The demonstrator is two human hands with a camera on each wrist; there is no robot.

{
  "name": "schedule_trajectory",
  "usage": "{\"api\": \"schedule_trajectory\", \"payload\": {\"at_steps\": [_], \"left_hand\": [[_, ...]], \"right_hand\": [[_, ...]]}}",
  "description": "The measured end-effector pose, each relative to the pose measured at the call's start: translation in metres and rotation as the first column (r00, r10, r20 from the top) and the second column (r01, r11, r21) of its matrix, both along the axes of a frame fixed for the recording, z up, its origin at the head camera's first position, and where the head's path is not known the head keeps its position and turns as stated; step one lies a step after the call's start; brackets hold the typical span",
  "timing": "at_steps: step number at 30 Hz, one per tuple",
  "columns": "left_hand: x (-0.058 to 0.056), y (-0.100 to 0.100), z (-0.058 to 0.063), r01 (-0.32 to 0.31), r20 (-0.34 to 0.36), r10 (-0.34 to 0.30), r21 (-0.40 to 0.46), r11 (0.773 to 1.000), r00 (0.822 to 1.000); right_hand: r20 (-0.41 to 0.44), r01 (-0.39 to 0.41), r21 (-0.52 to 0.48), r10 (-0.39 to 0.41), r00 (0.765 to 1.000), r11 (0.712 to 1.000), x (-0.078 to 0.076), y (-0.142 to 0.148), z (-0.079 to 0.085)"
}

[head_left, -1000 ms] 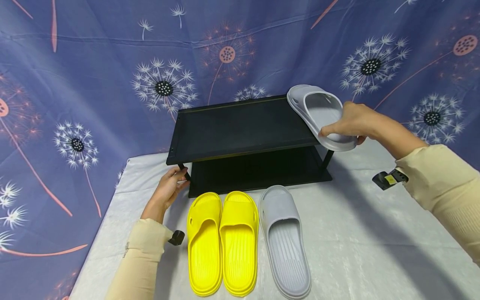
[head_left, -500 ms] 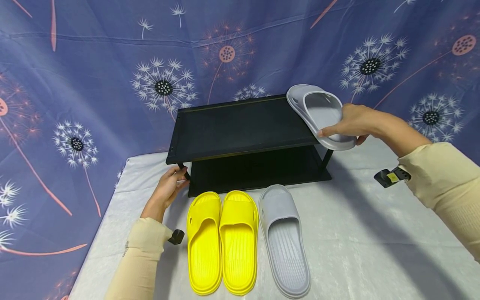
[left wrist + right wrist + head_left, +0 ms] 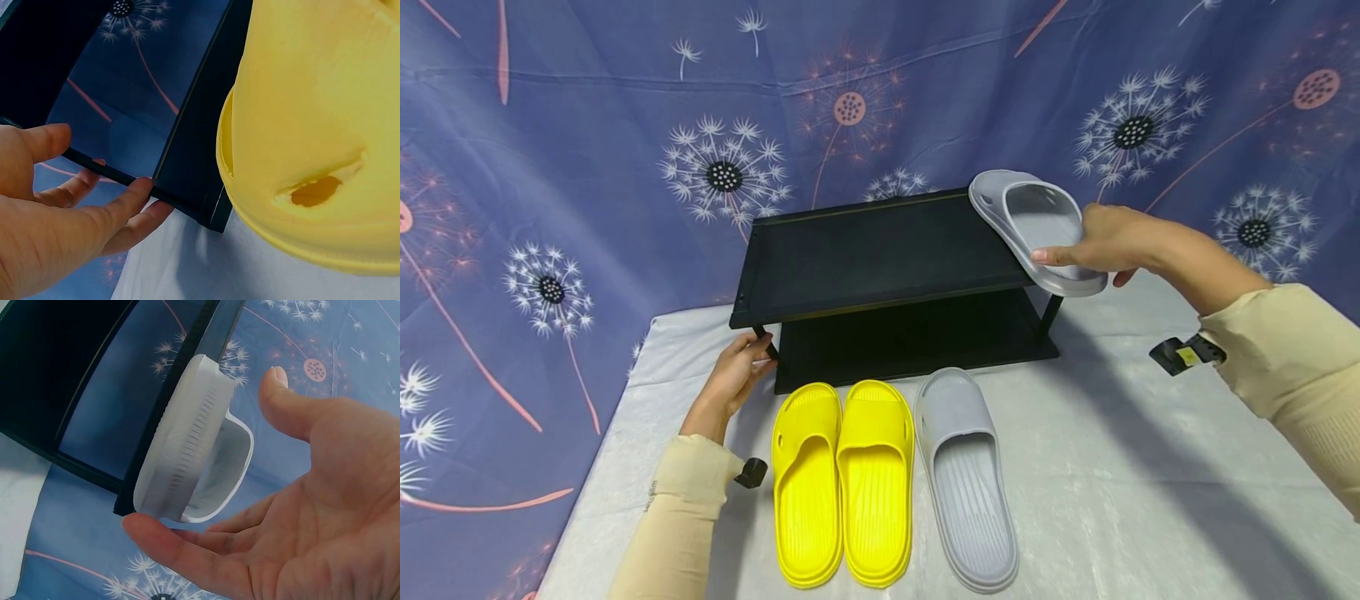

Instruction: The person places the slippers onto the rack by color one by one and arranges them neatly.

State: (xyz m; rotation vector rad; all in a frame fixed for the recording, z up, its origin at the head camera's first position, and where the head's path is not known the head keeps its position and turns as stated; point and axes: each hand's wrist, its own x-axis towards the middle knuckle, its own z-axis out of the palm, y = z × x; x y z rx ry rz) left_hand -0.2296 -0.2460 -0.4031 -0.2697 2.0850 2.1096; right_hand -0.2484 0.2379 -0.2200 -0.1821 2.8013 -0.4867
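Observation:
In the head view, my left hand [image 3: 733,379] holds the left leg of a black two-tier shoe rack [image 3: 880,258]. In the left wrist view the thumb and fingers [image 3: 134,194] lie on both sides of the thin bar. A grey slipper [image 3: 1000,204] lies on the right end of the top shelf, toe to the back. My right hand [image 3: 1120,242] is at its heel, the thumb spread away from it in the right wrist view and a finger [image 3: 156,540] by its lower edge. A second grey slipper [image 3: 972,500] lies in front of the rack.
Left of the second grey slipper, a yellow slipper [image 3: 874,492] and another yellow slipper [image 3: 808,500] lie side by side on the white cloth [image 3: 1120,467]. A blue dandelion-print curtain [image 3: 910,67] hangs behind the rack.
My right thumb has lifted slightly at the slipper's heel. The slippers and the left hand keep their places; the whole view shifts a little.

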Motion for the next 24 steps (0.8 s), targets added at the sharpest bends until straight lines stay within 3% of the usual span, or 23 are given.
{"api": "schedule_trajectory", "payload": {"at_steps": [15,24], "left_hand": [[0.001,0.000,0.002,0.009,0.015,-0.009,-0.005,1.000,1.000],[0.001,0.000,0.001,0.010,0.012,-0.010,0.000,1.000,1.000]], "right_hand": [[-0.067,-0.007,-0.011,0.006,0.998,1.000,0.023,-0.007,0.003],[-0.133,0.000,0.099,0.013,0.991,0.995,0.047,-0.014,0.003]]}}
